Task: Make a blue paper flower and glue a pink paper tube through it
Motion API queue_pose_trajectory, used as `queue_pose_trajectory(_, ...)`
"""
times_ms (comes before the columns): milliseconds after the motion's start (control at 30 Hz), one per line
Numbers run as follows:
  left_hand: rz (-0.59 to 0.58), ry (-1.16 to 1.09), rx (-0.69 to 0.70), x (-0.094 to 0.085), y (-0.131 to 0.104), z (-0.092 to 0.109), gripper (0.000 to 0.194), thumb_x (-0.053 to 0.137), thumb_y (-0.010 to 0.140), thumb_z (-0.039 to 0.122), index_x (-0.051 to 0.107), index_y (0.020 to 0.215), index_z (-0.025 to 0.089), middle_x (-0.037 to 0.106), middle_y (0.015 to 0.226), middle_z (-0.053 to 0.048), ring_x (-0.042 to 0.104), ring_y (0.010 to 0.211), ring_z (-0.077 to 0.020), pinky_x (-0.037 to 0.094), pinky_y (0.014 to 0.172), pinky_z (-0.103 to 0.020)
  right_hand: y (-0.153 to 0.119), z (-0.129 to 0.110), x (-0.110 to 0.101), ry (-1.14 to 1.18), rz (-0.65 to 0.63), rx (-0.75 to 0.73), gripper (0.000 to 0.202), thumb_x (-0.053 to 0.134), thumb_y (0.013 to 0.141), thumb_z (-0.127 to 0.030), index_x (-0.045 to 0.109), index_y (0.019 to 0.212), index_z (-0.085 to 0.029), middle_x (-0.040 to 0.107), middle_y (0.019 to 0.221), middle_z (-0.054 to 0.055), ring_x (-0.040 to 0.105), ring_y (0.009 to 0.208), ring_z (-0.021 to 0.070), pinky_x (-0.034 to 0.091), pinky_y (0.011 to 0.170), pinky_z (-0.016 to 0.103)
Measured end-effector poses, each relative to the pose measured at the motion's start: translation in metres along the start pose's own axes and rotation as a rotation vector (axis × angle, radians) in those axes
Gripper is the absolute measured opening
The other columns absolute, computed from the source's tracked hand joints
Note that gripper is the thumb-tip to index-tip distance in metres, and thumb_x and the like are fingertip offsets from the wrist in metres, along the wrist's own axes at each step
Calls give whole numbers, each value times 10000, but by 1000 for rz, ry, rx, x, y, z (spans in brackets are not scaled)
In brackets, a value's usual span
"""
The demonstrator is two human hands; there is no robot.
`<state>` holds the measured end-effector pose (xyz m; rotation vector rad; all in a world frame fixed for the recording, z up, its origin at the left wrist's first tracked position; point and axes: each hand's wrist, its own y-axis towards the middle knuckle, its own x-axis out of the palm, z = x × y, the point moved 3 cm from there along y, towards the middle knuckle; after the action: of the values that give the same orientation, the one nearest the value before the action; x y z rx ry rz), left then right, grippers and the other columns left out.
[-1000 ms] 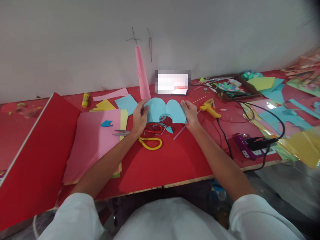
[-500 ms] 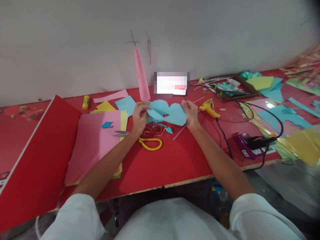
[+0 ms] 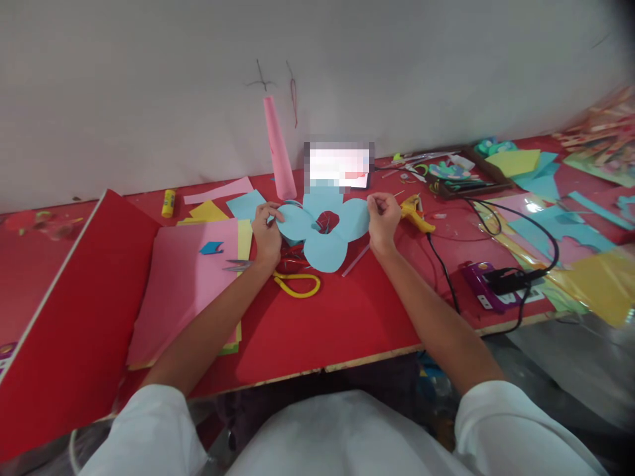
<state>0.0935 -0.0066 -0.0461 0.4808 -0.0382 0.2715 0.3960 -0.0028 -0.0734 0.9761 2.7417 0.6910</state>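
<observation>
A light blue paper flower (image 3: 325,254) with four rounded petals and a hole in its middle is spread out between my hands. My left hand (image 3: 266,231) pinches the edge of its left petal. The tip of the right petal is pinched in my right hand (image 3: 383,221). Yellow-handled scissors (image 3: 300,285) lie on the red table below the flower, their blades pointing left under my left forearm. Something with red handles lies partly hidden behind the paper. Upright behind the flower stands a pink paper cone (image 3: 280,152).
Stacked pink and yellow sheets (image 3: 191,277) lie left, beside a glue stick (image 3: 169,203). A lit screen (image 3: 340,162) stands at the wall. Right are a yellow glue gun (image 3: 417,215), a purple power strip (image 3: 489,284) with cables, and a brown tray (image 3: 491,168).
The blue paper was folded over and is now opened out flat, showing all its petals and the central hole. My left hand has moved slightly left and my right hand slightly right.
</observation>
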Motion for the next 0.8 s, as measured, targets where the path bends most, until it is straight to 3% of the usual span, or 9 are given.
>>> queue_pose_trajectory(233, 55, 23, -31, -3, 2, -8, 121, 546, 719, 93, 581, 700, 208, 632, 948, -25, 613, 961, -158, 475, 896, -281, -2, -15, -8, -36, 41, 12, 315, 659, 989, -573, 656, 943, -261, 679, 928, 55, 681, 908, 236, 607, 900, 422)
queue_pose_trajectory(533, 53, -121, -148, -3, 1, -11, 115, 606, 728, 170, 508, 753, 225, 535, 780, 18, 509, 731, -134, 436, 701, -250, -8, -23, -2, 27, -1, 29, 393, 685, 953, -658, 658, 972, -266, 647, 941, 39, 653, 908, 217, 575, 842, 363)
queue_pose_trajectory(600, 45, -193, -202, -2, 1, -13, 158, 635, 722, 186, 499, 786, 232, 514, 781, 26, 508, 703, -132, 432, 662, -251, -10, -23, 2, 90, -80, 82, 435, 675, 950, -704, 677, 1018, -274, 629, 910, 23, 632, 864, 206, 560, 782, 342)
queue_pose_trajectory(700, -14, -311, -320, 1, 0, -15, 227, 678, 746, 257, 470, 836, 249, 535, 804, 23, 559, 704, -142, 471, 643, -267, -15, -23, 12, 182, -299, 214, 503, 661, 933, -764, 715, 1080, -286, 602, 819, -6, 591, 756, 187, 522, 693, 322)
queue_pose_trajectory(800, -66, -343, -372, 3, 1, -15, 308, 743, 810, 388, 479, 913, 269, 601, 845, 12, 639, 754, -166, 546, 694, -307, -20, -22, 20, 190, -491, 268, 488, 823, 813, -690, 741, 1058, -276, 679, 829, -3, 630, 788, 190, 530, 737, 329)
